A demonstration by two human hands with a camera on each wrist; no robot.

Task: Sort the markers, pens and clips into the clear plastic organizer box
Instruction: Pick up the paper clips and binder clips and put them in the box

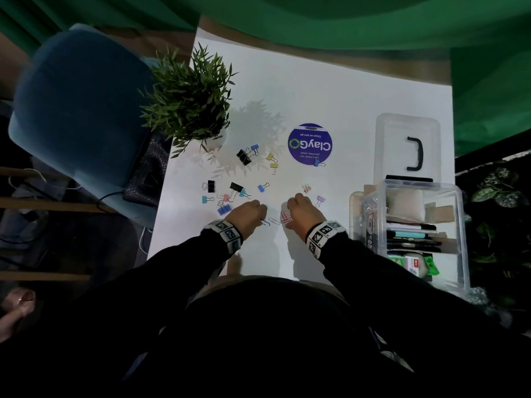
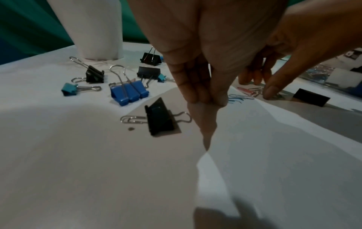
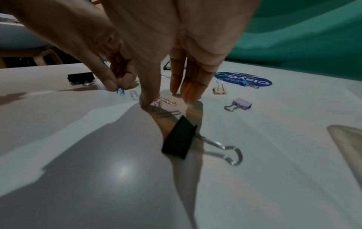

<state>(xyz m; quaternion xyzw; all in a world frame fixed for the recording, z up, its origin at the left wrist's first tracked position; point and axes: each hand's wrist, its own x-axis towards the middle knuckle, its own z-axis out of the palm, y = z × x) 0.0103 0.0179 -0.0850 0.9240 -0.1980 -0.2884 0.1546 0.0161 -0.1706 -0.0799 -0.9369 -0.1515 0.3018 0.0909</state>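
Observation:
Binder clips (image 1: 235, 187) in several colours lie scattered over the white table (image 1: 330, 90). Loose paper clips (image 1: 284, 217) lie between my hands near the front edge. My left hand (image 1: 263, 221) points down, and its thumb and curled fingers pinch a blue paper clip (image 3: 119, 90). My right hand (image 3: 166, 99) stands on its fingertips. Its thumb (image 3: 146, 100) presses on silver paper clips (image 3: 166, 113), and its straight fingers (image 3: 188, 93) touch the table beside them. Black binder clips lie under each wrist (image 2: 159, 117) (image 3: 180, 139). The clear organizer box (image 1: 459, 214) stands at right, with pens inside.
The box lid (image 1: 408, 124) lies behind the box. A round purple sticker (image 1: 310, 143) sits mid-table with a blue binder clip (image 1: 317, 163) on its edge. A potted plant (image 1: 189, 99) stands at the table's left, and a blue chair (image 1: 74, 104) is beyond it.

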